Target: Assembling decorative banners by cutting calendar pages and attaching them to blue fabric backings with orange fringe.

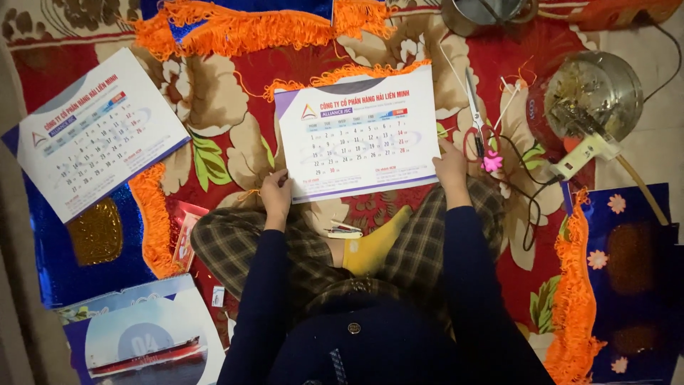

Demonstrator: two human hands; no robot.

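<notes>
1. The left hand [276,194] pinches the lower left corner of the calendar sheet [356,132], fingers closed on its edge.
2. The right hand [451,165] rests on the sheet's right edge; fingers look curled onto it, though how firmly they grip I cannot tell.
3. The sheet lies flat on the floral mat [249,78] in front of the crossed legs, with orange fringe [342,73] along its top edge.
4. Risk: the fringe may peel or wrinkle if the sheet is tugged unevenly by one corner.
5. Risk: the scissors [475,121] lie just beside the right hand, blades close enough to nick a finger.
6. Risk: the glue gun [586,153] and its cord [524,189] are near; a sleeve could snag the cord.
</notes>
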